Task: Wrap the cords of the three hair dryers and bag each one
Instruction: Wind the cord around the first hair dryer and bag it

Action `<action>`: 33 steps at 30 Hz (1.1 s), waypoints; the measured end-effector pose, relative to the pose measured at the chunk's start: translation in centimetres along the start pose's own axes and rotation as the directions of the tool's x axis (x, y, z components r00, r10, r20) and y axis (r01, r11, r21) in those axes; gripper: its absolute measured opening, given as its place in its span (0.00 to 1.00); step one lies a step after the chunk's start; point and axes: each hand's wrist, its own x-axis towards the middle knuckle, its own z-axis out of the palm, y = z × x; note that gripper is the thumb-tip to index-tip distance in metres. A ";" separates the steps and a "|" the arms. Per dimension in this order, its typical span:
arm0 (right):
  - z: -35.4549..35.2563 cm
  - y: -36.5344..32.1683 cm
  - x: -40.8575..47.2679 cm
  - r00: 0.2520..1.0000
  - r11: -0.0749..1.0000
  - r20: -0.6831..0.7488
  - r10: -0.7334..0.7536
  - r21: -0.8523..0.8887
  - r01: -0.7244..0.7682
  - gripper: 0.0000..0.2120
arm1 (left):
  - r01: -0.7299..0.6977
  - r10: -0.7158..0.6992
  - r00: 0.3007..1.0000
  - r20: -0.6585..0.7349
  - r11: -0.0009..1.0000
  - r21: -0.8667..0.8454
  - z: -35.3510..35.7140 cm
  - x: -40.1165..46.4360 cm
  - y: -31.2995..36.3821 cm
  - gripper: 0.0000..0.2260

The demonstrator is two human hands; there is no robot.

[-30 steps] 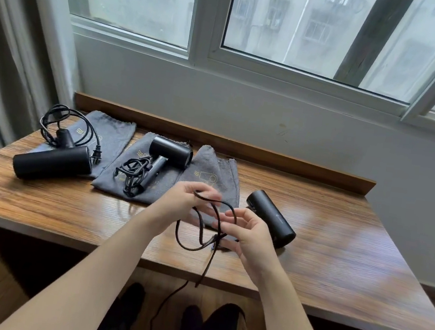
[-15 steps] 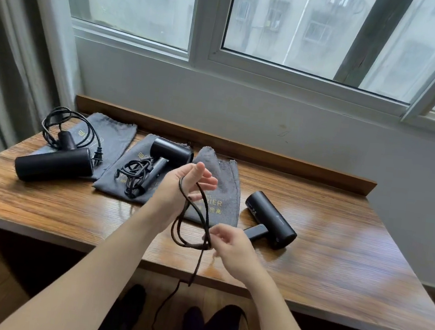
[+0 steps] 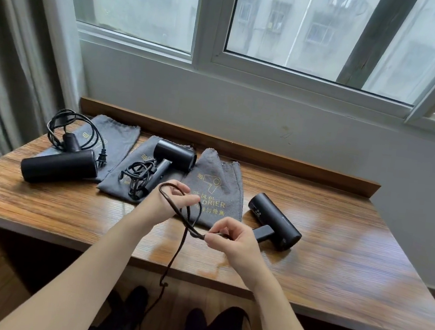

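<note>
Left hand (image 3: 176, 201), fingers curled, carries loops of the dark cord (image 3: 185, 224) around it; right hand (image 3: 231, 242) pinches the same cord between thumb and fingertips just below and right of the left, above the table's near edge. From the pinch, the unwound length hangs over that edge towards the floor. The cord belongs, by position, to the right hair dryer (image 3: 275, 221), which lies on the wooden table (image 3: 336, 261) right of centre; its barrel runs from far-left to near-right, handle pointing toward the right hand. The grey pouch (image 3: 215, 192) beside it lies flat, mouth toward the far edge. The middle hair dryer (image 3: 175, 157), cord bundled, rests on a second pouch (image 3: 140, 161); the left hair dryer (image 3: 60, 166), near the left edge, has a looser coil over a third pouch (image 3: 117, 136).

Risk, as judged: the loops may slip off the left hand if the pinch slackens, and the dangling tail's weight could drag them apart.
</note>
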 end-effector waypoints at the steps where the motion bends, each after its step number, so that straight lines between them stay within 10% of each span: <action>1: 0.0 0.0 0.1 1.000 0.999 -0.018 0.006 0.032 -0.006 0.06 | 0.038 -0.040 0.999 0.022 0.998 0.051 -0.3 -0.2 0.0 0.13; 8: 0.0 -0.7 0.6 0.990 0.973 -0.133 0.039 0.230 -0.008 0.06 | 0.085 -0.202 0.927 0.317 0.934 0.348 -2.1 -1.6 0.9 0.19; 12: 0.0 -1.2 0.5 0.989 0.969 -0.149 0.015 0.247 0.023 0.05 | -0.102 0.074 0.993 0.093 0.935 0.339 -1.5 -1.8 1.5 0.22; 15: -0.2 -1.2 0.5 0.993 0.976 -0.116 -0.003 0.216 0.028 0.06 | -0.354 0.285 0.926 0.250 0.885 0.302 -1.0 -2.2 2.6 0.30; 25: -0.2 -1.1 0.2 0.984 0.992 -0.179 -0.005 0.126 0.028 0.07 | -0.466 0.294 0.873 0.388 0.739 0.487 0.6 -2.0 3.1 0.13; 29: -0.6 -1.3 0.2 0.935 0.999 -0.355 -0.019 0.033 0.033 0.07 | -0.482 0.383 0.864 0.326 0.815 0.321 0.0 -2.4 3.3 0.17; 33: -0.4 -1.9 0.2 0.884 0.995 -0.465 -0.049 0.055 0.084 0.07 | -0.274 0.146 0.859 0.491 0.941 0.198 -0.8 -2.9 3.6 0.15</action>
